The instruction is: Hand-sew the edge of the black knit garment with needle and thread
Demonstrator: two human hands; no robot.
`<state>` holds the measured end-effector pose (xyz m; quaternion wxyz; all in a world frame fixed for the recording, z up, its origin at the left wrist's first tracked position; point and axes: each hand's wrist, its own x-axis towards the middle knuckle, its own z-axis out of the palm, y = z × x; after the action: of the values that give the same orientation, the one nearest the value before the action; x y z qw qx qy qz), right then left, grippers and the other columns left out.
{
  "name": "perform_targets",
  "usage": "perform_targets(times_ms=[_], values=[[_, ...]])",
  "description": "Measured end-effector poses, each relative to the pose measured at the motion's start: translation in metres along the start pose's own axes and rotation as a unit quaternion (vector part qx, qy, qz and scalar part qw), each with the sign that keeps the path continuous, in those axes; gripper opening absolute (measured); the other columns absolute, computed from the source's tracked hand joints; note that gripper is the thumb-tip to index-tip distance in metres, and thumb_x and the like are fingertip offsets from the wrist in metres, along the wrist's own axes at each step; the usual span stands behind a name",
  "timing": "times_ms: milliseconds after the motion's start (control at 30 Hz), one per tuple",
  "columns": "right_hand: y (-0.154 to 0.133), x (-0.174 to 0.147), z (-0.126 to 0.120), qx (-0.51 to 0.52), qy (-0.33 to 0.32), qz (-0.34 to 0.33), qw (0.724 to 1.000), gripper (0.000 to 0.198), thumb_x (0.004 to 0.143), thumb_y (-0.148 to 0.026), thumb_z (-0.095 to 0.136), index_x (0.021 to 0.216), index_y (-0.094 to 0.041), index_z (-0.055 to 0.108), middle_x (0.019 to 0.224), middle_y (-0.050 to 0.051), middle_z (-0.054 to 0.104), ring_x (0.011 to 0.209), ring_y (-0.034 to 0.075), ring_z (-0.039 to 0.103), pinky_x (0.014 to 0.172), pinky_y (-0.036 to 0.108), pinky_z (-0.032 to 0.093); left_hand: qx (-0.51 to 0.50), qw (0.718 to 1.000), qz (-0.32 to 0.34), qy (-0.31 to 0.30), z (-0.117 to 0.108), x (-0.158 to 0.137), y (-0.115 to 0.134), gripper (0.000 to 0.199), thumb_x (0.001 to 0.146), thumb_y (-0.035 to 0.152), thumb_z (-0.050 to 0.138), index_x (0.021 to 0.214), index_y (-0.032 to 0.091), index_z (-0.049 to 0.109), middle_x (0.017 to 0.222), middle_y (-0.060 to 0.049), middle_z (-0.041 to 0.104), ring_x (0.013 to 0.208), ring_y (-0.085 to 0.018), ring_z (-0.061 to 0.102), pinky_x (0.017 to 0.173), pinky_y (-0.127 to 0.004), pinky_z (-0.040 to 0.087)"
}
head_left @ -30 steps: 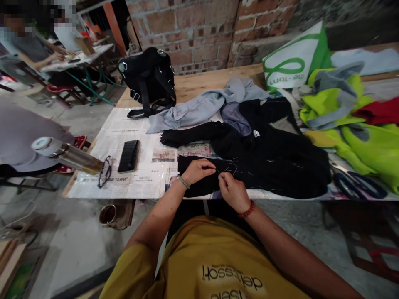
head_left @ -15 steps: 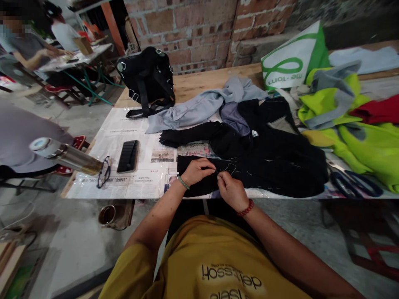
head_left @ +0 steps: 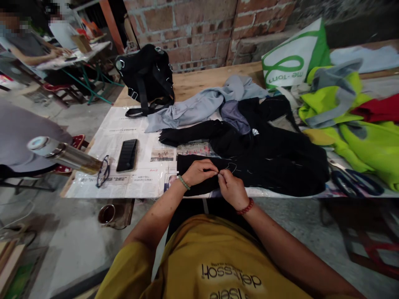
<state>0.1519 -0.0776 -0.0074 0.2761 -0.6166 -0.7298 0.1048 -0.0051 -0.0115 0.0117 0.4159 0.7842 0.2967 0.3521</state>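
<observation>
Both hands meet at the near edge of the table (head_left: pixel 199 81), on a black garment (head_left: pixel 268 160) spread over newspaper (head_left: pixel 124 124). The left hand (head_left: pixel 199 171) pinches a fold of the cloth; the right hand (head_left: pixel 231 189), fingertips closed together, touches it beside a pale thread (head_left: pixel 231 167). A phone (head_left: pixel 127 155) lies to the left, scissors (head_left: pixel 355 182) to the right.

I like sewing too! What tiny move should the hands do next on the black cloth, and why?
Probably draw the pale thread gently to the right. Both the left hand and right hand pinch together at the near edge of the black garment, and a slack loop of thread lies just beyond the fingertips, so it looks ready to be pulled snug.
</observation>
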Motion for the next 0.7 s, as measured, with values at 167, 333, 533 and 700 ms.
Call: perform_targets(times_ms=[167, 333, 533, 700], values=[[0.001, 0.001, -0.001, 0.036, 0.015, 0.003, 0.999, 0.024, 0.089, -0.028, 0.035, 0.089, -0.017, 0.057, 0.074, 0.008, 0.067, 0.064, 0.018, 0.063, 0.057, 0.025, 0.039, 0.042, 0.997, -0.062, 0.014, -0.002, 0.000, 0.004, 0.025, 0.073, 0.029, 0.069, 0.091, 0.012, 0.067, 0.080, -0.004, 0.064, 0.069, -0.011, 0.056, 0.064, -0.022, 0.044], [-0.001, 0.000, -0.006, 0.085, 0.001, 0.023, 0.996, 0.023, 0.088, -0.029, 0.038, 0.090, -0.018, 0.058, 0.072, 0.006, 0.067, 0.060, 0.016, 0.061, 0.057, 0.025, 0.040, 0.070, 0.997, -0.040, -0.009, -0.001, 0.000, -0.003, 0.016, 0.072, 0.022, 0.068, 0.086, 0.014, 0.069, 0.082, -0.004, 0.066, 0.073, -0.012, 0.059, 0.069, -0.022, 0.045], [-0.005, 0.001, -0.016, 0.139, -0.022, 0.051, 0.989, 0.020, 0.083, -0.034, 0.048, 0.078, -0.020, 0.061, 0.054, -0.001, 0.060, 0.047, 0.013, 0.054, 0.050, 0.023, 0.037, 0.039, 0.997, -0.052, 0.037, 0.000, -0.001, -0.006, 0.010, 0.076, 0.019, 0.064, 0.081, 0.015, 0.071, 0.079, -0.004, 0.066, 0.073, -0.011, 0.061, 0.070, -0.022, 0.046], [-0.005, 0.001, -0.019, 0.127, -0.033, 0.038, 0.991, 0.025, 0.084, -0.033, 0.045, 0.070, -0.020, 0.060, 0.054, -0.001, 0.060, 0.049, 0.012, 0.055, 0.051, 0.023, 0.036, 0.030, 0.997, -0.055, 0.044, -0.001, -0.001, -0.004, 0.010, 0.075, 0.019, 0.064, 0.082, 0.016, 0.071, 0.079, -0.004, 0.066, 0.073, -0.011, 0.061, 0.071, -0.022, 0.047]])
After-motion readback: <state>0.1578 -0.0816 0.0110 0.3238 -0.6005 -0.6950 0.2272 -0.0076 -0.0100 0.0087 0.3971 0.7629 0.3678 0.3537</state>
